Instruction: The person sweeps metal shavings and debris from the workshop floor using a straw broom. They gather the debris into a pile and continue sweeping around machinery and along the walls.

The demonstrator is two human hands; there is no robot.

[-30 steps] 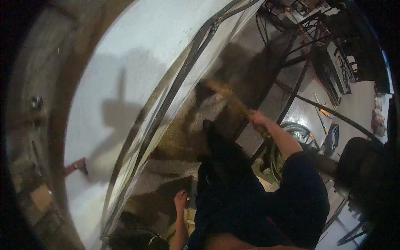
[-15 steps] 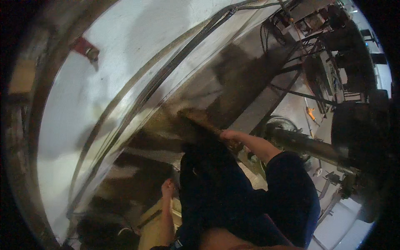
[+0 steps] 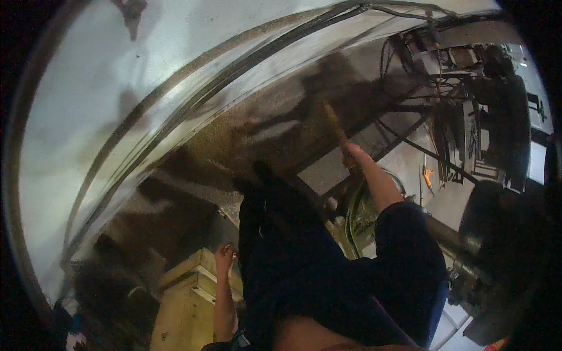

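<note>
My right hand (image 3: 355,155) is wrapped round the near end of a narrow brown stick-like tool (image 3: 332,117). The tool points forward over the dark stained floor (image 3: 228,137), and its exact kind is too blurred to tell. Low in the view my left hand (image 3: 225,257) hangs beside a yellow box-shaped stand (image 3: 181,307). Its fingers are loosely curled in, with nothing visible in them.
Dark cables (image 3: 234,76) run along the foot of a pale wall (image 3: 76,111). To the right are a round greenish metal part (image 3: 357,219), an orange-handled tool (image 3: 428,177) on the floor and dark machinery (image 3: 497,222). Shadows fall across the floor.
My right hand has swung forward and to the right with the brown tool, which now points more straight ahead. The view has shifted, showing more of the yellow stand beside my left hand.
</note>
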